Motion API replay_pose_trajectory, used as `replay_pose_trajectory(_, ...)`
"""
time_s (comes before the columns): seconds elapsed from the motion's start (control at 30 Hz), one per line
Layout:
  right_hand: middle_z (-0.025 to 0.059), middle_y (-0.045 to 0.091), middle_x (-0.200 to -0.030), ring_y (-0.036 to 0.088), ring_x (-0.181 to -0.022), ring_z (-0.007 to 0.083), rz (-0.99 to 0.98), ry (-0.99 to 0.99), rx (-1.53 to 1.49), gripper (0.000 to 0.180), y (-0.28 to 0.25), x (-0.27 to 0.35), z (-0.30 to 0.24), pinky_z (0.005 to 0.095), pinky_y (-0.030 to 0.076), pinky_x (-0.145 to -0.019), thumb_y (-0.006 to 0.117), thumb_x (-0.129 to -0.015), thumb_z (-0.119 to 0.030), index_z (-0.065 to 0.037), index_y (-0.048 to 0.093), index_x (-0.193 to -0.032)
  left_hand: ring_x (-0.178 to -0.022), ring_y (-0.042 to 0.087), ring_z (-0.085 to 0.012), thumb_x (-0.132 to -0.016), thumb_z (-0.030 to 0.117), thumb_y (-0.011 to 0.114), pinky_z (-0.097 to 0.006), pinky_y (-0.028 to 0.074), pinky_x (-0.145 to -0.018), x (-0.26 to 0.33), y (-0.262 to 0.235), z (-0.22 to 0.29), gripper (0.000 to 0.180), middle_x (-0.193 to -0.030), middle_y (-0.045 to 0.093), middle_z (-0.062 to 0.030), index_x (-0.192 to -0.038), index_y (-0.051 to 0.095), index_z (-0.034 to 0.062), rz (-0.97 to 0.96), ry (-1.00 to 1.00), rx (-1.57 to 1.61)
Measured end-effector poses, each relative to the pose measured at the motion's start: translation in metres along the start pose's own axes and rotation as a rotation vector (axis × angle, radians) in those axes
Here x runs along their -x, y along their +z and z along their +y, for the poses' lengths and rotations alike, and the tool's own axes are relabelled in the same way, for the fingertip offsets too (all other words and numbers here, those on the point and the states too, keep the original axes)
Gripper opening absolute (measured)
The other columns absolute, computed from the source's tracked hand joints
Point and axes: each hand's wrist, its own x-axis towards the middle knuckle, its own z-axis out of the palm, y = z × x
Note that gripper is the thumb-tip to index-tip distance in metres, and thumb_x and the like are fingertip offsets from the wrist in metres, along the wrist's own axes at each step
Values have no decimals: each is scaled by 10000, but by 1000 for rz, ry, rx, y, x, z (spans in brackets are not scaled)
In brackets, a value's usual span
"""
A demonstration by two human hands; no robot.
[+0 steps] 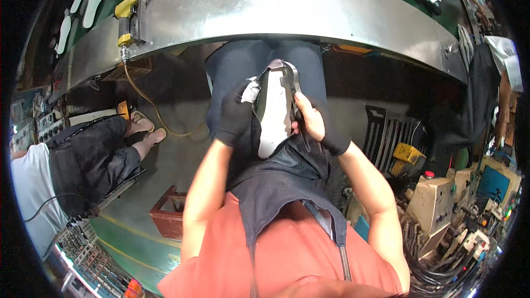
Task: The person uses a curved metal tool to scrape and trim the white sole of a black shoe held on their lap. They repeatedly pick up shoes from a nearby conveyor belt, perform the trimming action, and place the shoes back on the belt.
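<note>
Over my lap I hold a dark shoe upper point(255, 127) with its long white sole side point(275, 111) facing up. My left hand point(234, 115), in a black glove, is closed round the shoe's left edge. A crumpled white piece point(251, 91) shows at its fingers. My right hand point(317, 121), in a black glove with bare thumb and fingertips, grips a dark metal hand tool point(294, 77) with a curved head, possibly pincers. The tool lies along the shoe's right edge, its head near the far end. Its lower part is partly hidden by my hand.
A curved metal bench edge point(265, 3) spans the front, with shoes and pale soles point(95, 3) on the green surface beyond. A yellow air tool point(126, 21) hangs there on a hose. Another person point(83, 168) sits left. A brown bin point(168, 213) and machinery point(433, 201) flank me.
</note>
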Motion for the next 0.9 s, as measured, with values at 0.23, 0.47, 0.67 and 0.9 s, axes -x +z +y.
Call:
replay_pose_trajectory(0.23, 15, 618, -801, 567, -775, 128, -278, -221, 309, 536, -55, -2, 32, 291, 460, -695, 387, -959, -485, -10, 624, -884, -964, 574, -438, -819, 198, 572, -445, 467, -823, 32, -26, 8, 492, -1049, 585, -286, -1256, 444, 9, -473, 150, -536)
replay_pose_trajectory(0.47, 269, 598, -839, 603, -704, 385, -168, -315, 1112, 404, -29, 34, -4, 414, 463, -647, 421, -960, -334, 19, 611, -906, -1024, 592, -309, -858, 191, 537, -379, 447, -908, 8, -21, 7, 500, -1163, 582, -202, -1290, 425, -32, -634, 2, -86)
replay_pose_trajectory(0.67, 182, 670, -876, 665, -777, 220, -342, 271, 214, 511, -73, 33, 50, 335, 507, -674, 355, -981, -434, 14, 591, -1050, -1284, 328, -415, -807, 243, 583, -452, 246, -1081, 20, 46, -9, 710, -1365, 345, -284, -1349, 256, -79, -130, 287, -443)
replay_pose_trajectory(0.9, 174, 632, -759, 631, -655, 284, -248, -288, 1400, 385, -54, 57, -72, 401, 478, -629, 473, -927, -385, -33, 612, -997, -1237, 364, -452, -800, 151, 553, -432, 308, -1054, 5, 41, -6, 695, -1315, 344, -361, -1328, 207, -138, -79, 165, -601)
